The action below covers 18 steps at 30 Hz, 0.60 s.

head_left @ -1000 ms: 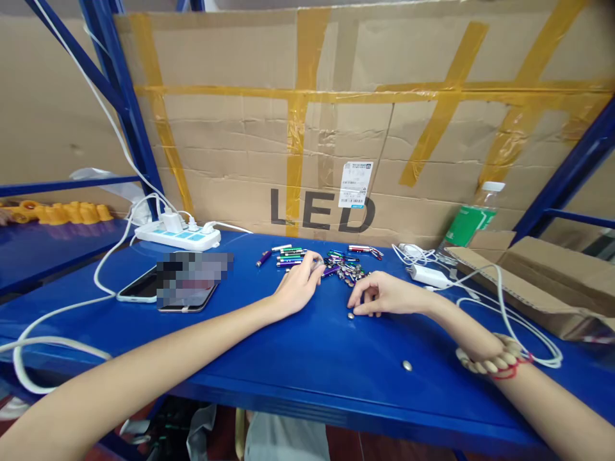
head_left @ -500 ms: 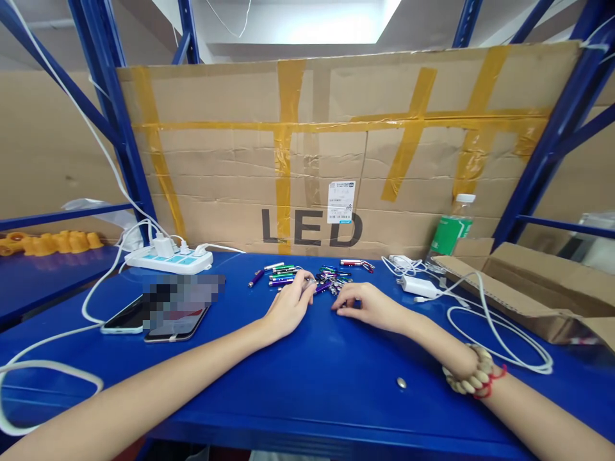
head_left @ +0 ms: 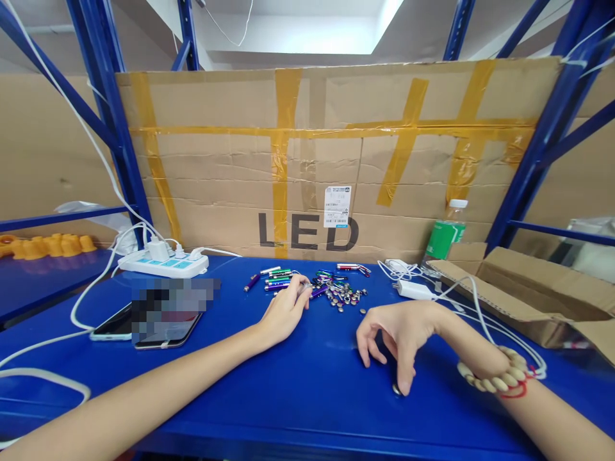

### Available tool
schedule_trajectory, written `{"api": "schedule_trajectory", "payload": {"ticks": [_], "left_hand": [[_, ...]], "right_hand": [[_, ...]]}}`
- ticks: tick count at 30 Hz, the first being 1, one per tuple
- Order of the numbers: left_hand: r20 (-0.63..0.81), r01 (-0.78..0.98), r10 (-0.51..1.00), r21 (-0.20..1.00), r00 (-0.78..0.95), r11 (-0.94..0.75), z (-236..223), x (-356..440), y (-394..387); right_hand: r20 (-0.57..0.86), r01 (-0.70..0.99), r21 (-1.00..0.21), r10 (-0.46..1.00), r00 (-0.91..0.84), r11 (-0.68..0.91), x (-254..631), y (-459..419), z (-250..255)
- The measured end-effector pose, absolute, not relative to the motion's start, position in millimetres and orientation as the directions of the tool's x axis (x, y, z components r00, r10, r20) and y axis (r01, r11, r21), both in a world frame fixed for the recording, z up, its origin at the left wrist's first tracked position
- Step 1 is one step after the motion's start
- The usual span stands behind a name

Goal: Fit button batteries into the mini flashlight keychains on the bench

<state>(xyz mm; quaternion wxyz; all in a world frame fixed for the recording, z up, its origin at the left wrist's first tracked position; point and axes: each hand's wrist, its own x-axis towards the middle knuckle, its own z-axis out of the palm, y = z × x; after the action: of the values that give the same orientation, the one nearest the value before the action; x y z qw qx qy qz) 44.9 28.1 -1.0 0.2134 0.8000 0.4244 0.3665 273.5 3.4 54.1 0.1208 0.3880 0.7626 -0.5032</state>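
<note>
My right hand (head_left: 396,330) reaches down to the blue table with thumb and fingers apart. Its thumb touches a small round silver piece, like a button cell (head_left: 396,388), lying near the front. My left hand (head_left: 287,307) rests by the pile with its fingers curled together; something small and shiny shows at the fingertips, too little visible to name. Just right of it is a heap of similar small round silver pieces (head_left: 343,296). Slim metallic tubes (head_left: 278,282) in green, blue and purple, like small flashlights, lie behind and beside the left hand.
Two phones (head_left: 168,330) and a white power strip (head_left: 163,264) are on the left. A white charger (head_left: 416,290) with looped cables, a green-labelled bottle (head_left: 444,240) and an open cardboard box (head_left: 528,288) are on the right. A taped cardboard sheet (head_left: 230,173) stands at the back.
My right hand has moved from beside the pile toward the front right, down to the lone silver piece, and its fingers have spread. My left hand stays by the pile.
</note>
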Motion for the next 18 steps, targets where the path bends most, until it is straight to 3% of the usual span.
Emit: {"api": "schedule_trajectory", "payload": {"ticks": [8, 12, 15, 18], "left_hand": [[0.425, 0.518, 0.828, 0.646, 0.366, -0.561, -3, 45, 29], [0.426, 0.523, 0.828, 0.641, 0.365, -0.561, -2, 45, 29], [0.423, 0.528, 0.831, 0.641, 0.362, -0.557, -1, 45, 28], [0.416, 0.529, 0.832, 0.642, 0.368, -0.555, -1, 45, 28]], "right_hand": [[-0.479, 0.674, -0.694, 0.537, -0.695, 0.253, 269, 4, 50], [-0.313, 0.651, -0.687, 0.678, -0.665, 0.322, 270, 15, 40], [-0.178, 0.688, -0.617, 0.783, -0.596, 0.383, 273, 24, 35], [-0.068, 0.787, -0.453, 0.864, -0.499, 0.419, 275, 29, 35]]}}
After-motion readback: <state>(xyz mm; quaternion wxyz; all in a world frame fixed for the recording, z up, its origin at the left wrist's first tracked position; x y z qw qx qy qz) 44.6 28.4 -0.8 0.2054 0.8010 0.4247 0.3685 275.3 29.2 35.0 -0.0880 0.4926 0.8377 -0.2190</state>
